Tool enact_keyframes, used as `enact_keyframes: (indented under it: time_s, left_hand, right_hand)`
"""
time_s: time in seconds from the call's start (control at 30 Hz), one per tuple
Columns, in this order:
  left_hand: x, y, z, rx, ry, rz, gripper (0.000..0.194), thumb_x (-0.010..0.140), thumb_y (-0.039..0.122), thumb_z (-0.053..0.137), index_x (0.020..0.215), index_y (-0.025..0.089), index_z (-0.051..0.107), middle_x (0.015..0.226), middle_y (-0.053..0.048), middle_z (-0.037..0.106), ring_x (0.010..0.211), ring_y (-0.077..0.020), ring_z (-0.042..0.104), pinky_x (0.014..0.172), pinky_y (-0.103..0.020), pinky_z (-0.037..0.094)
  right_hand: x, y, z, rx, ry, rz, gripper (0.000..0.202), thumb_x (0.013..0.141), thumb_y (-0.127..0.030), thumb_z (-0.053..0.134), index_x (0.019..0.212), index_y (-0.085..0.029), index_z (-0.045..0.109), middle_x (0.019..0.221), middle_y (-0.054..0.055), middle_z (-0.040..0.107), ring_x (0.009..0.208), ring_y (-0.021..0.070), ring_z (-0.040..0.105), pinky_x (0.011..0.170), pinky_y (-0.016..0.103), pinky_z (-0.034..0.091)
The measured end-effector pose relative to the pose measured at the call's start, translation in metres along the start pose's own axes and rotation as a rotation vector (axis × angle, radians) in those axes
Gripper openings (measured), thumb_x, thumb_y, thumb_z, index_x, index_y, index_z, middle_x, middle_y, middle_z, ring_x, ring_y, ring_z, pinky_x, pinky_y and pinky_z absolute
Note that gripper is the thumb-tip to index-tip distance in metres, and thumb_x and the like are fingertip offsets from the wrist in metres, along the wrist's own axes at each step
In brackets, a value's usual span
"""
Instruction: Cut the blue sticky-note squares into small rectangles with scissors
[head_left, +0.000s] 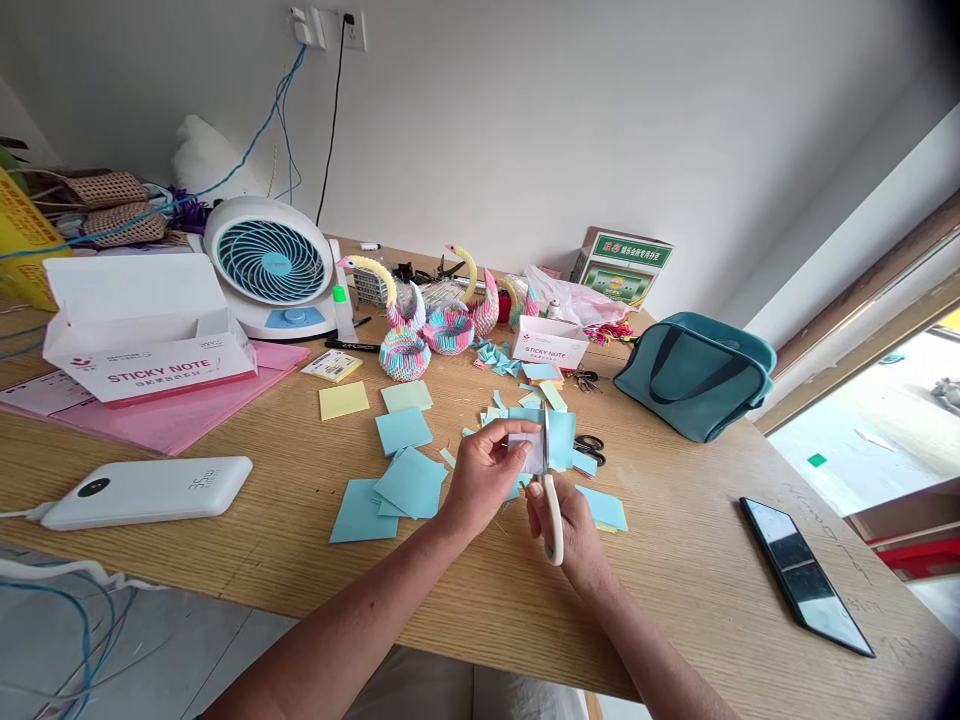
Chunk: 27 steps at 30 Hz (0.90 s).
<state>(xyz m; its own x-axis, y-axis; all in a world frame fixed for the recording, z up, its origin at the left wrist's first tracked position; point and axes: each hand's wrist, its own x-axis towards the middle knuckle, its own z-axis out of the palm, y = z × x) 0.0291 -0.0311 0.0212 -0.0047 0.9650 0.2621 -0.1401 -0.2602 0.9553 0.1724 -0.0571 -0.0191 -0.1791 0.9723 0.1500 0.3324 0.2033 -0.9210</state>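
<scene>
Head view: two bare hands are working over a wooden table (285, 575), near its front edge.
Left hand: the left hand (484, 475) is pinching a small white paper (523, 458) between thumb and fingers.
Right hand: the right hand (574, 528) is gripping the white-handled scissors (553, 512), its fingers wrapping around the handle.
Paper and blades: the white paper is sitting up and to the left of the right hand's grip, with its right side meeting the blades. The scissors' long way is running nearly straight out from the person, tips pointing at the wall. The paper is looking almost square, so no long side is standing out. The left hand is being the nearer one to it. Whether the blades are biting the paper, nobody can tell from here.
Scissors: two pairs are showing, the one in the hand and a black-handled pair (589, 447) lying to the right, its blades hiding.
Blue notes: at least four blue notes (403, 430) are lying left of the left hand, some overlapping.
Boxes: two sticky note boxes are standing, a big open one (169, 368) at left and a small one (551, 345) past the hands.
Paper birds: three yellow bent necks are rising from the paper birds (405, 354).
Others: one fan (274, 258), one teal bag (694, 410) and one dark phone (806, 575) are resting around.
</scene>
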Motion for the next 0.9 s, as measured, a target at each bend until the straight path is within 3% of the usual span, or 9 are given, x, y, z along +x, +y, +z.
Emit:
enact_keyframes:
  time_s: [0.6,0.9]
  left_hand:
    - [-0.0011,-0.0018,0.0032,-0.119,0.010,-0.015,0.024,0.079,0.026,0.070,0.099,0.015,0.076,0.083,-0.003,0.069,0.065,-0.0096,0.050,0.058,-0.019,0.039]
    - [-0.0008,-0.0028,0.0011,-0.096,0.009,-0.039,0.024,0.080,0.027,0.070,0.100,0.015,0.076,0.073,0.001,0.060,0.061,-0.0085,0.043,0.056,-0.020,0.035]
  right_hand:
    - [-0.0033,0.0010,0.0033,0.040,0.014,-0.019,0.057,0.096,-0.067,0.045,0.061,-0.023,0.040,0.045,-0.003,0.046,0.045,0.0109,0.039,0.052,0.028,0.032]
    - [-0.0020,-0.0013,0.0032,0.034,0.033,0.000,0.053,0.093,-0.069,0.049,0.067,-0.023,0.042,0.048,-0.003,0.048,0.048,0.0117,0.040,0.051,0.027,0.032]
